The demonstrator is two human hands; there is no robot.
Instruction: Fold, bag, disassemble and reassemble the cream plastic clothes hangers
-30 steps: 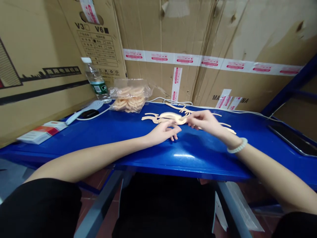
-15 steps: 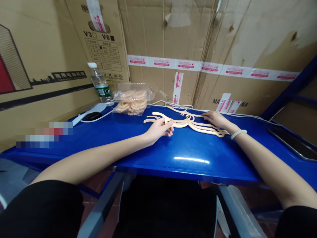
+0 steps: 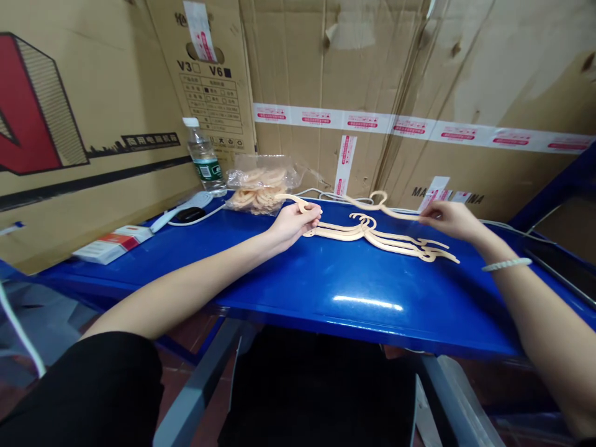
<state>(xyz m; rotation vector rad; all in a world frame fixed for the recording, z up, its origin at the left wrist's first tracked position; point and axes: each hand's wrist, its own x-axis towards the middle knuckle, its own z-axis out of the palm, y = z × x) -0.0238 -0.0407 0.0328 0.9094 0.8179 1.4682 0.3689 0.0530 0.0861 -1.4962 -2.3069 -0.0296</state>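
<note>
We sat facing tall brown cartons, the left carton (image 3: 116, 74) printed in red and black, the back carton (image 3: 298, 62) crossed by white tape (image 3: 386, 125) with red marks. In front of them we had the blue surface (image 3: 279, 292), with a streak of glare on its near part.

Over it we reached with both hands. Our left hand (image 3: 291, 225) was closed, its grip pinching a curved piece (image 3: 291, 197) that stuck out towards the left. Our right hand (image 3: 449, 220) was closed too, its grip holding one end of a beige hanger (image 3: 395, 212), hook upward, near the back of the surface; we could not tell whether the hanger touched it.

Between our hands, nearer to us than that hanger, lay a stack of hangers (image 3: 393, 247), hooks overlapping at the middle, its left end just beside our left hand. Behind the left hand sat a clear bag (image 3: 261, 186) of beige pieces, with a bottle (image 3: 205, 164) upright just beside it.

Farther left we had a white-and-red box (image 3: 116, 244), and behind it a dark oval thing (image 3: 190, 215) near a white cable (image 3: 207, 217). On our right wrist we wore a pale bracelet (image 3: 506, 264).
</note>
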